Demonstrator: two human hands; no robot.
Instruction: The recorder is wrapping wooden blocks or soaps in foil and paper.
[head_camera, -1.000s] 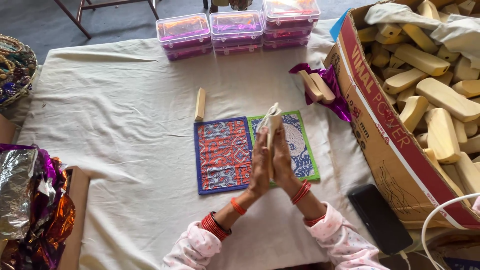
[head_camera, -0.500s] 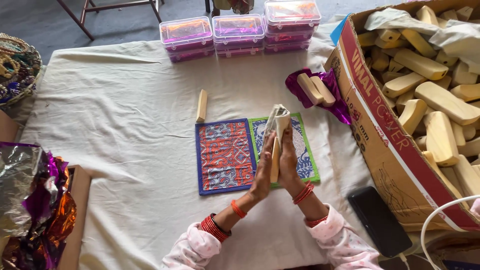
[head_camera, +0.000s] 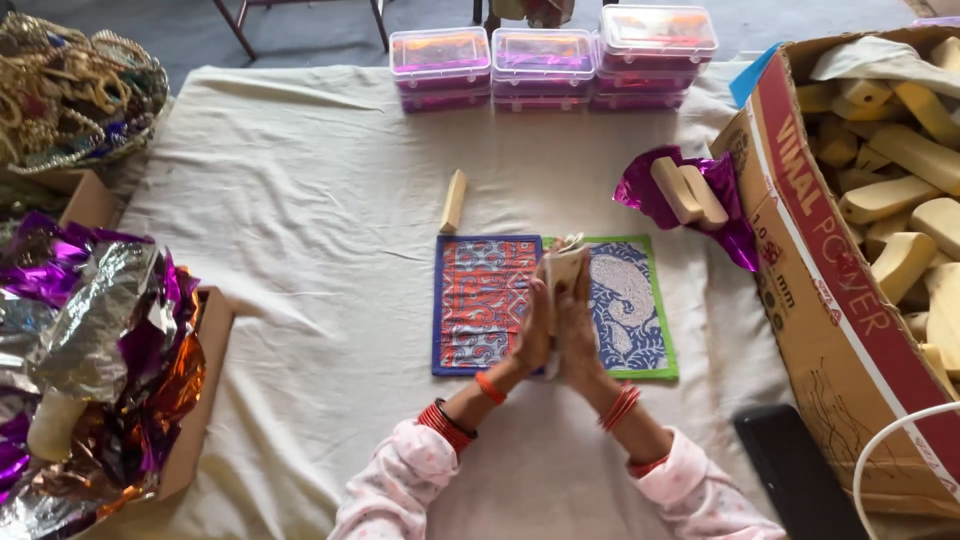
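1. Head view: a table draped in a cream cloth (head_camera: 300, 200) fills the scene, with grey floor beyond its far edge.
2. Two mats lie side by side at the centre: a red-and-blue mat (head_camera: 480, 300) and a blue mat (head_camera: 630, 305) with a green border and a pale paisley figure.
3. The left hand (head_camera: 532, 330) and right hand (head_camera: 578, 335) are pressed palm to palm above the seam between the mats, clamped on a pale block (head_camera: 563, 268) that stands upright between them.
4. Only the block's top shows above the fingertips; it looks cream and partly covered in pale wrapping. The rest is hidden by the hands.
5. Both wrists wear red bangles; the sleeves are pale pink.
6. A bare stick (head_camera: 454, 200) of the same cream colour lies on the cloth just beyond the mats.
7. Three clear tubs (head_camera: 545, 55) with pink contents stand at the far edge.
8. To the right, purple foil (head_camera: 725, 195) holds two more blocks, beside a cardboard box (head_camera: 830, 300) full of them.
9. At left, a tray (head_camera: 195, 400) holds crumpled foil sheets.
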